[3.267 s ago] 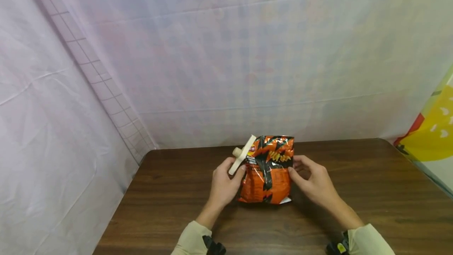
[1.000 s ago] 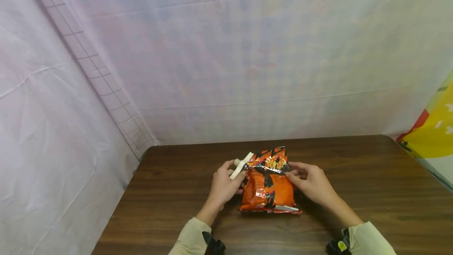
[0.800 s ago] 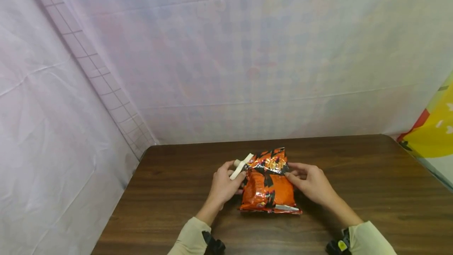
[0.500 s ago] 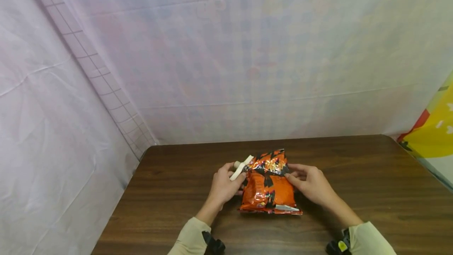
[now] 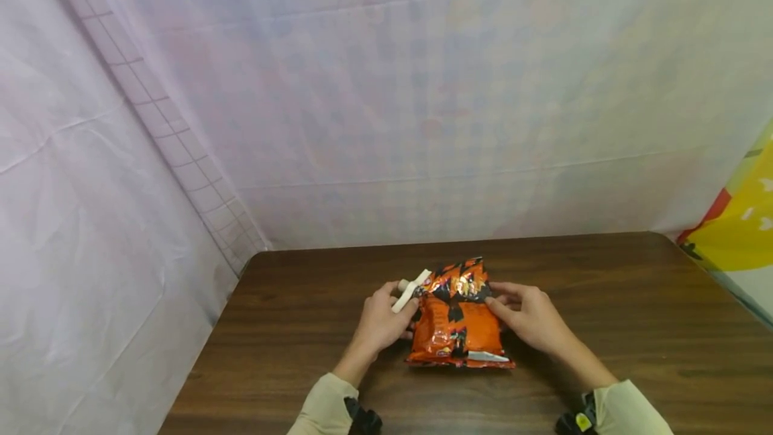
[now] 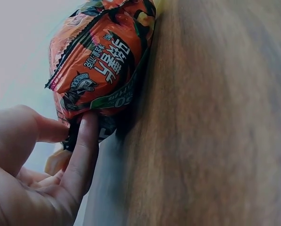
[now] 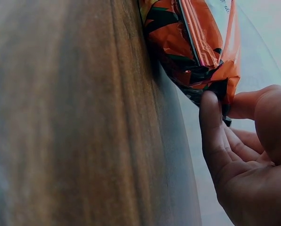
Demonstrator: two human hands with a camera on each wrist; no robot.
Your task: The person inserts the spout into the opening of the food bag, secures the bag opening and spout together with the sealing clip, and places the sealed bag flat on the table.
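Observation:
A shiny orange-and-black chip bag point(image 5: 457, 325) rests on the table between the two hands, its upper part creased and leaning back. My left hand point(image 5: 380, 317) pinches the bag's left edge at the crease. The same hand also holds a cream bar-shaped clip with a round knob point(image 5: 412, 291), slanting beside the bag's top left. On the other side, my right hand point(image 5: 531, 314) pinches the right edge between thumb and fingers. The left wrist view shows the bag's printed side point(image 6: 102, 61) with thumb and finger on its end; the clip point(image 6: 57, 162) is mostly hidden behind the fingers.
The brown wood-grain table point(image 5: 272, 354) ends at a far edge against a pale hanging sheet point(image 5: 423, 119). Another white sheet point(image 5: 90, 220) hangs at the left. A yellow and red sheet point(image 5: 743, 227) hangs beyond the right edge.
Over about three seconds the bag's top has gone from upright to creased and lower, and its base has slid slightly nearer. Both hands have sunk a little, keeping their grip; lately they barely move.

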